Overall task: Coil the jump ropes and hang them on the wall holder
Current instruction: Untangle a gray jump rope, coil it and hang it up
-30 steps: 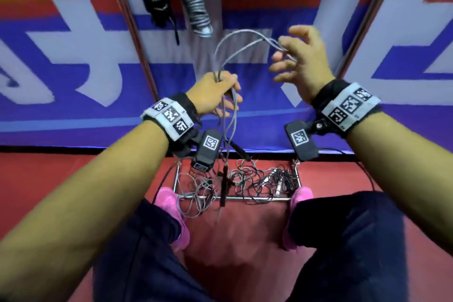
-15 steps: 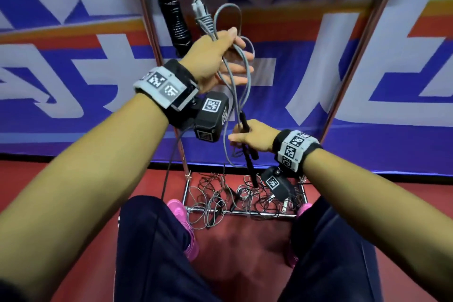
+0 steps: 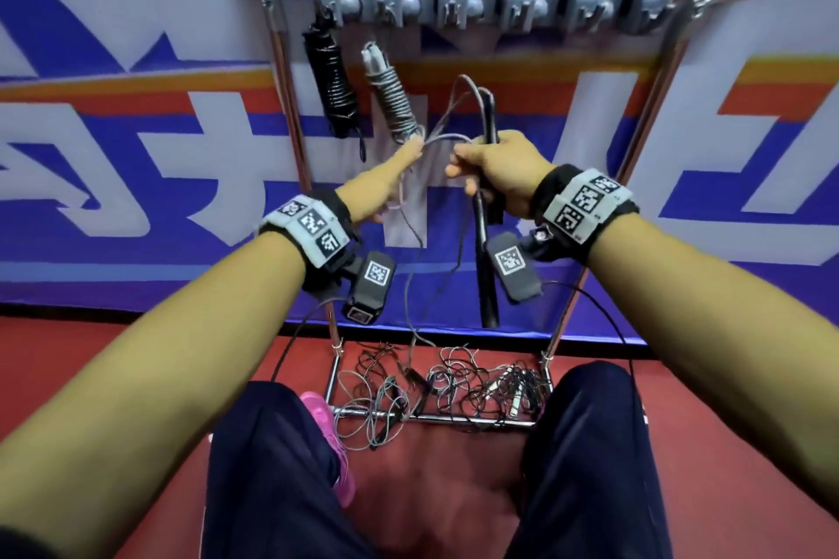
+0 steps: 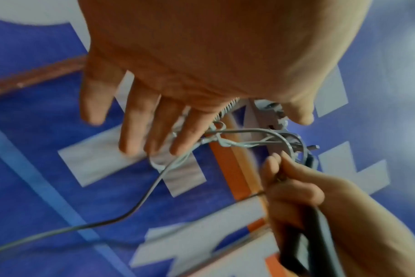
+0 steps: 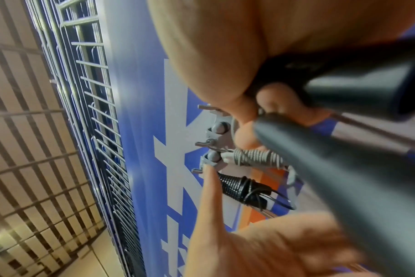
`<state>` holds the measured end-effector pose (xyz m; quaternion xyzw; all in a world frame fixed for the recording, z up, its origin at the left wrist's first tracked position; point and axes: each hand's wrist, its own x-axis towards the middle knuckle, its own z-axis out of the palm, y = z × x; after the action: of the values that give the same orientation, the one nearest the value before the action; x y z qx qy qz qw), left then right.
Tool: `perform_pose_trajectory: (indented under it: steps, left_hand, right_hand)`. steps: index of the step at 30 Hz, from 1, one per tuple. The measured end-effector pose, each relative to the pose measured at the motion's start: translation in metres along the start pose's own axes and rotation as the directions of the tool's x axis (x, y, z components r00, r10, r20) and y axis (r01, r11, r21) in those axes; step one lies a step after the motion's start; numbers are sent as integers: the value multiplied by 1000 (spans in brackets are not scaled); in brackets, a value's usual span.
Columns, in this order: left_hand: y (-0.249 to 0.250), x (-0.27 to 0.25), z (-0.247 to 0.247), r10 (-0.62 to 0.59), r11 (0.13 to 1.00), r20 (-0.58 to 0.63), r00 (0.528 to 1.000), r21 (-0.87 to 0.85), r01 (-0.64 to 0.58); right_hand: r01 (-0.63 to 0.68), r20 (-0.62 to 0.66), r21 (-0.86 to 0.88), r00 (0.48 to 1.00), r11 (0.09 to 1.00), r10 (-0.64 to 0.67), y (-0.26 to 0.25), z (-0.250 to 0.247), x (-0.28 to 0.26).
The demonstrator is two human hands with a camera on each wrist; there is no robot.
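Observation:
A grey wall holder (image 3: 490, 0) with several clips spans the top of a metal rack. From its left clips hang a coiled black rope (image 3: 333, 91) and a coiled grey rope (image 3: 392, 100). My right hand (image 3: 481, 159) grips two black handles (image 3: 486, 277) of a jump rope together with a loop of its thin grey cord (image 3: 442, 138). The handles point up and down through the fist. My left hand (image 3: 408, 159) reaches to the loop with straight fingers (image 4: 140, 131); the cord (image 4: 249, 131) runs across their tips. The rest of the cord trails down to the floor.
A tangle of loose ropes (image 3: 454, 386) lies on the rack's base frame (image 3: 436, 418) on the red floor. My knees and a pink shoe (image 3: 324, 418) are just in front of it. A blue and white banner covers the wall behind.
My left hand came down from near the holder and let the loops go. My right hand rose from waist height with the handles to meet it. The view tilted up to the holder.

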<state>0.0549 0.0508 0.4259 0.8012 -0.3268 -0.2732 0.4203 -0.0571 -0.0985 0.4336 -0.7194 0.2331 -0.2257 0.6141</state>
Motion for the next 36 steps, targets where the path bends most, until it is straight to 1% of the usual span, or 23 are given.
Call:
perform_pose_trajectory:
  steps: [1,2,3,4,5,6,8,9,10,11,13,15,16,17,19,21,23,27,30,31,33,34,36]
  left_hand:
    - [2,-1,5,-54,998,72,996,-33,57]
    - [6,-3,10,-82,989,160,984,-111,101]
    - [12,-7,18,-58,969,249,967,-218,115]
    - [19,-12,26,-7,943,321,947,-313,112]
    - [26,-17,33,49,929,358,932,-359,90]
    - [34,-20,40,97,928,366,925,-369,49]
    - [45,-21,47,166,943,352,921,-329,-44]
    - [50,-20,45,180,947,322,930,-313,-76]
    - [55,-18,40,176,951,256,950,-295,-97]
    - [61,-15,32,170,949,172,970,-292,-114]
    - [74,-9,11,170,938,34,985,-312,-151]
    - [90,-5,-9,152,909,-54,987,-385,-161]
    - [98,-4,-18,140,889,-84,987,-429,-163]
    - [107,-2,-26,137,870,-105,985,-462,-170]
    - [123,-2,-36,174,858,-144,974,-463,-222]
    - [132,0,-41,234,869,-189,954,-399,-293]
    - [137,2,-43,260,876,-221,940,-356,-326]
    - [125,4,-38,261,881,-261,930,-328,-339]
    - [111,6,-37,202,875,-289,936,-376,-305]
    - [107,6,-35,163,874,-284,945,-402,-272]
    - [99,3,-27,100,872,-213,972,-452,-189]
    - [94,1,-19,81,867,-156,984,-476,-147]
    - [87,-3,1,57,859,-31,998,-508,-65]
  right_hand:
    - [-19,-32,39,999,999,20,-8,0,3]
    - [-41,-55,85,997,996,45,-14,1,6]
    - [-59,-74,147,995,987,71,-19,1,9]
    - [-76,-89,215,991,974,97,-22,2,11]
    - [-88,-98,278,988,957,119,-24,3,14]
    - [-97,-103,315,985,944,136,-26,2,15]
    - [-103,-117,333,982,937,149,-32,-2,13]
    - [-100,-124,336,981,937,149,-36,-6,12]
    - [-100,-127,307,981,946,145,-42,-12,8]
    - [-106,-128,238,982,965,139,-48,-21,6]
    - [-138,-142,-36,981,990,131,-60,-42,0]
    - [-169,-174,-350,978,922,113,-70,-65,-2]
    - [-171,-185,-438,978,883,97,-76,-74,-2]
    - [-157,-190,-470,979,869,75,-82,-80,-1]
    - [-96,-215,-435,977,895,0,-96,-88,0]
    - [-30,-297,-386,950,922,-93,-111,-92,0]
    - [5,-332,-387,932,922,-145,-117,-93,-3]
    - [15,-275,-428,950,903,-146,-109,-90,-6]
    - [-10,-276,-379,956,925,-103,-95,-88,-8]
    - [-38,-261,-365,963,930,-63,-89,-86,-11]
    - [-94,-216,-317,976,944,25,-79,-77,-18]
    - [-109,-197,-254,979,961,59,-75,-70,-22]
    - [-95,-160,-92,984,991,79,-68,-53,-27]
